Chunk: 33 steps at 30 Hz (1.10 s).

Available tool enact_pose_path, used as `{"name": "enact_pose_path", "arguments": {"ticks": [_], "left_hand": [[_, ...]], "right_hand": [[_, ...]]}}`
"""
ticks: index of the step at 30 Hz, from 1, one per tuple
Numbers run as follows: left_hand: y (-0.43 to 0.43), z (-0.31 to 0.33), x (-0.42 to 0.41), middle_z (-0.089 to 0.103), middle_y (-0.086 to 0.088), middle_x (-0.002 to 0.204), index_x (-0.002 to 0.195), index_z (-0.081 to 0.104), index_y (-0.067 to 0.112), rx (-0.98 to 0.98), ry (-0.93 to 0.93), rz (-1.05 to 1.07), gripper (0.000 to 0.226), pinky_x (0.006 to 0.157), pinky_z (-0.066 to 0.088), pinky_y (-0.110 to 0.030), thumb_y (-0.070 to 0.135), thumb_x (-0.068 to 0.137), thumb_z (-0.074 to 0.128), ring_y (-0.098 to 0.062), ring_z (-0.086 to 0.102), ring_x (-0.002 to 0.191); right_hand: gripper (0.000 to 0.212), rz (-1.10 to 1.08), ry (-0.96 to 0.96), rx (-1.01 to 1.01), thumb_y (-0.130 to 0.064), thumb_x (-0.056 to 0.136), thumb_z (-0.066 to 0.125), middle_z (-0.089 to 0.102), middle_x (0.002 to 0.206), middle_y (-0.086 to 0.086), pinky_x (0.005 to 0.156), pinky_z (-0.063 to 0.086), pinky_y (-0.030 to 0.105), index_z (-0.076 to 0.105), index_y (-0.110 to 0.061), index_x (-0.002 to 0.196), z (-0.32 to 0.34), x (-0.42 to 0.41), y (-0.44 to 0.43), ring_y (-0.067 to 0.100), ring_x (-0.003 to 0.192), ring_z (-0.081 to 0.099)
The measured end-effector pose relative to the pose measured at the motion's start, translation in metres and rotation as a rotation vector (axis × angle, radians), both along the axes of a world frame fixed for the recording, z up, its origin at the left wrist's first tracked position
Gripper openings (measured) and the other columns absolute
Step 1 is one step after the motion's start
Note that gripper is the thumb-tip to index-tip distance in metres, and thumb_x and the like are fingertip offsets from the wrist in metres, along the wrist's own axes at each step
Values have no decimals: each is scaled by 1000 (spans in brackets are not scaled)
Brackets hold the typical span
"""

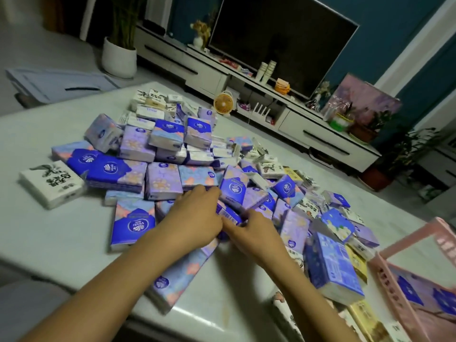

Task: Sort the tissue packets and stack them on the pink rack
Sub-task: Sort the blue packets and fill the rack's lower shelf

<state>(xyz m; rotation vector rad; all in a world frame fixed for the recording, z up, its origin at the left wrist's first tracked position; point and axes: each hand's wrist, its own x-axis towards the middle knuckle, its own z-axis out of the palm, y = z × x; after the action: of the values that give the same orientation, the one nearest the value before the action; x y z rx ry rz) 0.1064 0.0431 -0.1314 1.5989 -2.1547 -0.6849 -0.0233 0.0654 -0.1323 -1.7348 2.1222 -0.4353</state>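
left hand (pixel 197 219) and right hand (pixel 250 230) pinch a packet (pixel 228 215); pink rack (pixel 417 234) holds blue packets (pixel 407 290).

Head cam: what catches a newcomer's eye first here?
A sprawling heap of tissue packets, mostly blue and purple, covers the middle of the white table. At its near edge the right hand pinches a blue packet, with the left hand against it. The pink rack stands at the lower right, with blue packets showing inside it.
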Motion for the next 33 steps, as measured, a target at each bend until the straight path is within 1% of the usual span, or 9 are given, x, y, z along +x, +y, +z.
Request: {"name": "enact_pose_path", "arguments": {"ticks": [3, 6, 10, 14, 18, 23, 26, 28, 33], "left_hand": [[2, 5, 1, 37, -7, 121, 135, 40, 28, 16, 99, -9, 65, 103, 33, -31, 33, 72, 55, -26, 36, 123], [9, 16, 7, 36, 3, 111, 128, 48, 36, 156, 336, -98, 80, 93, 35, -21, 46, 49, 56, -14, 41, 117], [12, 25, 17, 63, 10, 104, 111, 58, 31, 348, 566, -268, 55, 68, 45, -5, 35, 63, 83, 12, 58, 75], [9, 20, 11, 68, -3, 70, 88, 63, 13, 411, 730, -197, 24, 51, 51, -17, 19, 69, 77, -7, 61, 53], [-4, 17, 16, 60, -10, 67, 76, 59, 6, 279, 912, 229, 11, 50, 48, -24, 15, 81, 64, -16, 56, 51], [-4, 20, 21, 57, -11, 70, 75, 63, 9, 264, 1067, 326, 32, 69, 40, -34, 31, 53, 56, -20, 52, 67], [1, 23, 17, 55, -2, 58, 55, 61, 17, 279, 1071, 306, 14, 66, 37, -30, 31, 54, 59, -19, 50, 62], [1, 21, 15, 53, 5, 44, 40, 61, 20, 301, 1083, 287, 23, 62, 38, -29, 26, 62, 66, -18, 50, 56], [5, 13, 1, 61, 1, 50, 61, 56, 12, 296, 1227, 225, 24, 52, 46, -18, 10, 85, 57, -11, 59, 49]], "right_hand": [[25, 26, -132, -5, -44, 77, 66, 55, 63, -10, 47, 37, 12, 54, -22, 79, 12, -10, 6, 0, 53, 50], [37, 140, -361, 111, -30, 71, 78, 49, 53, -12, 48, 35, 13, 55, -20, 98, 37, -29, 14, 0, 45, 43], [55, 430, -335, 196, -8, 66, 82, 61, 86, -9, 70, 52, 23, 54, -31, 108, 62, -40, 17, 5, 75, 57], [64, 455, -206, -32, 3, 76, 68, 51, 115, -1, 76, 50, 19, 45, -33, 125, 60, -26, 2, 6, 84, 53], [72, 354, -15, -168, -18, 76, 73, 40, 131, 4, 102, 37, 29, 36, -26, 137, 35, -19, -24, 12, 116, 42], [63, 383, 343, -217, -44, 80, 65, 41, 120, 8, 95, 30, 31, 37, -27, 134, 3, -7, -34, 26, 115, 36], [68, 242, 181, -187, -36, 71, 76, 47, 110, 10, 82, 36, 32, 43, -14, 126, 5, -8, -40, 25, 104, 43], [47, 236, -11, -161, -24, 68, 80, 52, 96, 7, 66, 35, 31, 52, -10, 104, 8, -6, -40, 22, 88, 48], [29, 248, -303, -302, -9, 80, 65, 55, 93, 3, 74, 47, 39, 45, -28, 86, 29, -33, 4, 24, 83, 55]]}}
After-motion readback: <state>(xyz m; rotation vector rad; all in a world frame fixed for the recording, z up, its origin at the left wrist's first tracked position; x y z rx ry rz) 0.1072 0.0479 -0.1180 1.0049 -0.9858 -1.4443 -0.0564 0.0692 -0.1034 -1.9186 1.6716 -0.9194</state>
